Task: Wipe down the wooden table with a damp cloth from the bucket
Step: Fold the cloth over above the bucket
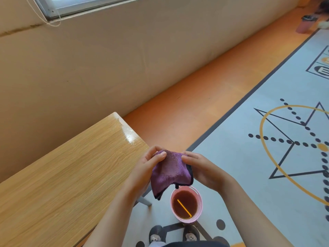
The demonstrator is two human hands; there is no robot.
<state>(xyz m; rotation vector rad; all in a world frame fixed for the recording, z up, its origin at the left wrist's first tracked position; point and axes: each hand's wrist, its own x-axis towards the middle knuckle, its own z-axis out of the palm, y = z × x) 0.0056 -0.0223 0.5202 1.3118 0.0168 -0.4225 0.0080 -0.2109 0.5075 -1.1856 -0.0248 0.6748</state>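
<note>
Two hands: both are closed on the same purple cloth, close together with only the fabric between them, held in the air off the table's right edge.
Left hand: at the cloth's nine o'clock side, its thumb lies on top near the upper edge and its fingers curl behind, pinching the fabric.
Right hand: at the cloth's three o'clock side, its fingers are bent round the dark-trimmed edge, with the thumb lying over the top corner.
Cloth: bunched and folded between the hands, with one corner hanging towards seven o'clock; it touches neither table nor bucket.
Bucket: small, pink and round, standing on the rug at the cloth's five o'clock, directly below it. Brownish water fills it, and a thin yellow line shows in the water.
Wooden table: light oak grain, filling the eight o'clock part of the view. Its far corner at twelve o'clock from the left hand shines glossily, and a grey leg shows under its near edge.
Rug: pale grey with black dots, triangles and a yellow ring, spreading out to three o'clock.
Floor: an orange strip between rug and wall.
Wall: beige, with a window frame at eleven o'clock.
Feet: two grey slippers at six o'clock, one either side of the bucket's near rim.
</note>
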